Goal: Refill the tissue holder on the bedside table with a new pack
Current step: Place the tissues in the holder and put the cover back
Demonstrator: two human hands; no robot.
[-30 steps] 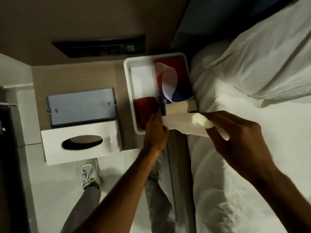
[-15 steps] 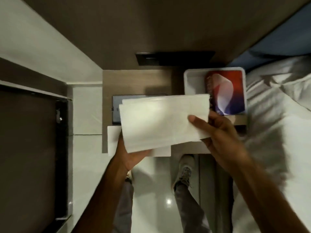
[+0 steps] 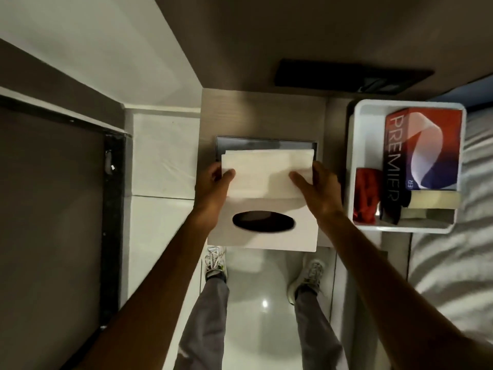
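A white stack of tissues [image 3: 264, 174] is held flat between both hands over the grey base plate [image 3: 266, 142] of the tissue holder on the bedside table [image 3: 262, 113]. My left hand [image 3: 217, 182] grips the stack's left end; my right hand [image 3: 314, 185] grips its right end. The holder's white cover [image 3: 264, 236], with a dark oval slot, lies just in front of the stack at the table's near edge. A red and blue PREMIER tissue box [image 3: 424, 148] lies in a white tray [image 3: 357, 161] to the right.
The tray also holds a red item [image 3: 366, 196] and pale folded pieces. A bed with white linen [image 3: 453, 263] borders the right side. A dark switch panel [image 3: 352, 76] is on the wall behind. My legs and shoes stand on the glossy floor below.
The tissue stack has been carried from the tray at the right over to the holder's base plate and lowered. The view has swung left and centred on the holder.
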